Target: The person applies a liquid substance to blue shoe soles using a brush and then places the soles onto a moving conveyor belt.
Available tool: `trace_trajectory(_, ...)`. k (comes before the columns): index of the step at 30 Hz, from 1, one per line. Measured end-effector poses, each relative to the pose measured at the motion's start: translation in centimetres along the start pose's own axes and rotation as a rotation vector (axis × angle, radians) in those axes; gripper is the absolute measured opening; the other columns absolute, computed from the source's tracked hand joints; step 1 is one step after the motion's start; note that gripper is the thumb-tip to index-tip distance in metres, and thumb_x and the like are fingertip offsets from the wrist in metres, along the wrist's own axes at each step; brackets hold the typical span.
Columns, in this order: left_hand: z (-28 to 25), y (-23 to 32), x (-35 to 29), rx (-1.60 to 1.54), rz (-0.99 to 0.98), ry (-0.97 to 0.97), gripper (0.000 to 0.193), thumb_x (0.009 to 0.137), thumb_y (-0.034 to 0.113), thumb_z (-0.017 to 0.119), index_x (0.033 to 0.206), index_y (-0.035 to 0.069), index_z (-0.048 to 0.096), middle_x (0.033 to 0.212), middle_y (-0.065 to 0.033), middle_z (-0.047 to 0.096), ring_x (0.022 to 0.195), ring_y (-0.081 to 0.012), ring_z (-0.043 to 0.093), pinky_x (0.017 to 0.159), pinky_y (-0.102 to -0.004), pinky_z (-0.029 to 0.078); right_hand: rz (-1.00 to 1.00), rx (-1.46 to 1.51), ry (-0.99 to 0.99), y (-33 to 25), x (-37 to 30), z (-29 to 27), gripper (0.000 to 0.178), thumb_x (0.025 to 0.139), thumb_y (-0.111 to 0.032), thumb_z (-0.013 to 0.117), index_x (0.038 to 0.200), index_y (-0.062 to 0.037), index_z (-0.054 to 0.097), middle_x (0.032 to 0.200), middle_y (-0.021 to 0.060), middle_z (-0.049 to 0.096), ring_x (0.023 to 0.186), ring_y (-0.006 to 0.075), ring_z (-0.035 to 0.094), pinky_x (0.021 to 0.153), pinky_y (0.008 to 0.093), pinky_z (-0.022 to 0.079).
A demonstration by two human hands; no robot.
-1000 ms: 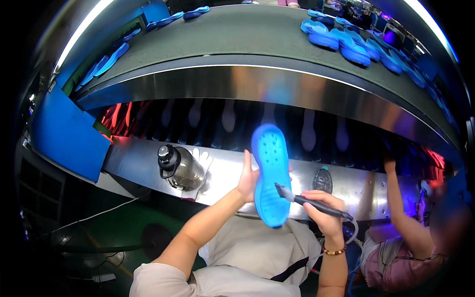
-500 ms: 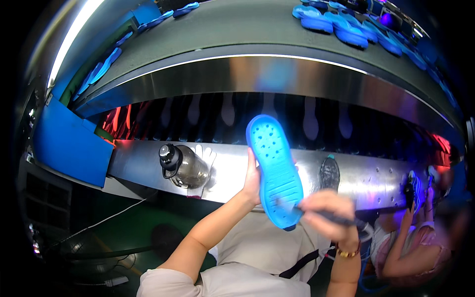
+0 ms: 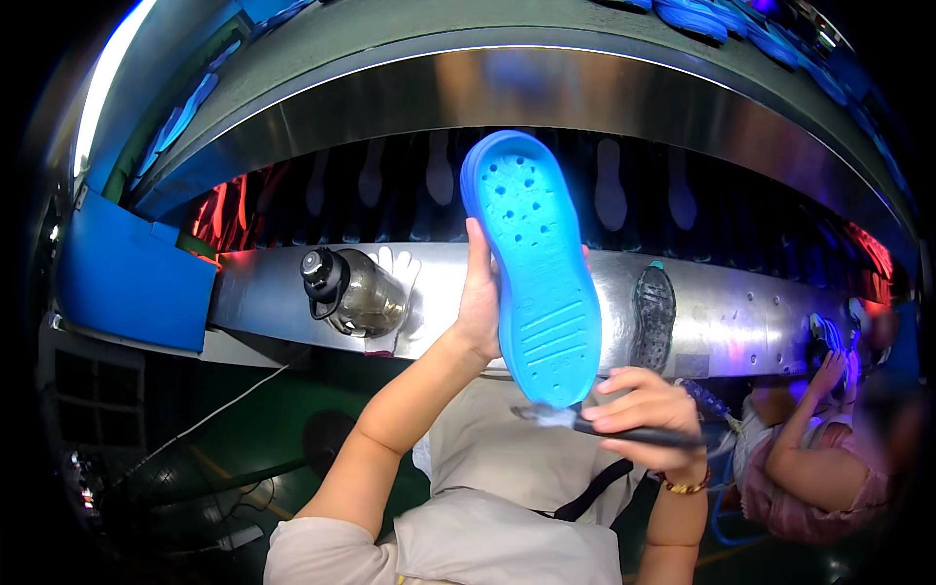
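My left hand (image 3: 478,292) grips a bright blue shoe sole (image 3: 536,263) from its left side, its inner face toward me. Small holes dot the sole's wide upper end, and grooves cross its lower part. In my right hand (image 3: 648,414) is a brush with a black handle (image 3: 634,432), its bristles blurred at the sole's lower end. Whether the bristles touch the sole's edge I cannot tell. A dark sole-shaped piece with a teal tip (image 3: 655,317) lies on the metal ledge (image 3: 717,336) to the right.
A smoky bottle with a black lid (image 3: 366,295) lies on the ledge at left, over a white glove (image 3: 402,265). Beyond, a conveyor belt (image 3: 409,31) carries blue soles (image 3: 692,18). Dark sole shapes (image 3: 611,185) show beneath it. A co-worker (image 3: 814,463) sits at right.
The blue sole has moved up in the picture, still in my left hand. The brush has shifted from the sole's inner face to its lower end.
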State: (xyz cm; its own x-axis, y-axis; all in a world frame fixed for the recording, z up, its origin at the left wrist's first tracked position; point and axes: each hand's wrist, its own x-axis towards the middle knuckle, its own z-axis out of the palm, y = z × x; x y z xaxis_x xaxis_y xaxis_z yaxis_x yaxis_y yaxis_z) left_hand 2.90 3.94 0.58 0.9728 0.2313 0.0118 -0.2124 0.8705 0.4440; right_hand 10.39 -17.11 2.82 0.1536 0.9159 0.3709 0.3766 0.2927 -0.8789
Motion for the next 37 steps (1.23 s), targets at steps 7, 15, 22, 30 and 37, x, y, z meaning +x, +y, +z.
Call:
trace_trajectory(7, 1.5, -3.1, -1.9, 0.056, 0.087, 0.077, 0.072, 0.086, 0.057, 0.025, 0.134, 0.003, 0.025, 0.129, -0.0205, 0.039, 0.115, -0.0344, 0.043, 0.097, -0.0513, 0.032, 0.146, 0.794, 0.676, 2.3, 0.0, 3.4, 0.019, 0.073, 0.004, 0.059, 0.091, 0.0050, 0.056, 0.098, 0.0201, 0.059, 0.096, 0.0252, 0.056, 0.086, 0.0342, 0.043)
trace_trajectory(15, 0.0, -2.1, -1.5, -0.194, 0.043, -0.006, 0.050, 0.090, 0.035, 0.035, 0.124, -0.002, 0.039, 0.113, -0.0162, 0.054, 0.099, -0.0247, 0.056, 0.088, -0.0364, 0.043, 0.111, 0.117, 0.583, 1.3, 0.8, 3.2, 0.020, 0.065, 0.006, 0.062, 0.085, 0.0047, 0.061, 0.091, 0.0195, 0.063, 0.087, 0.0279, 0.062, 0.079, 0.0335, 0.048)
trace_trajectory(22, 1.1, -1.2, -0.6, -0.203, 0.004, -0.016, 0.050, 0.090, 0.034, 0.037, 0.121, -0.004, 0.042, 0.113, -0.0171, 0.054, 0.100, -0.0259, 0.055, 0.089, -0.0366, 0.043, -0.011, -0.006, 0.398, 0.4, 1.8, 0.7, 0.023, 0.063, 0.005, 0.065, 0.085, 0.0024, 0.063, 0.089, 0.0190, 0.063, 0.085, 0.0285, 0.063, 0.077, 0.0336, 0.049)
trace_trajectory(30, 1.4, -0.1, -0.1, -0.134, -0.077, -0.024, 0.048, 0.090, 0.033, 0.038, 0.119, -0.004, 0.044, 0.113, -0.0179, 0.054, 0.099, -0.0258, 0.056, 0.089, -0.0374, 0.043, -0.072, -0.194, 0.226, -0.2, 2.3, 0.5, 0.023, 0.061, 0.001, 0.069, 0.084, 0.0003, 0.062, 0.084, 0.0143, 0.064, 0.082, 0.0269, 0.063, 0.073, 0.0321, 0.050)
trace_trajectory(37, 1.0, 1.5, -0.1, 0.075, -0.393, 0.018, 0.048, 0.083, 0.031, 0.050, 0.117, -0.003, 0.048, 0.111, -0.0176, 0.055, 0.098, -0.0256, 0.057, 0.090, -0.0375, 0.043, -0.028, -0.262, 0.078, -1.6, 1.9, -1.0, 0.023, 0.065, -0.005, 0.071, 0.087, -0.0064, 0.065, 0.091, 0.0104, 0.065, 0.084, 0.0236, 0.063, 0.076, 0.0321, 0.048)
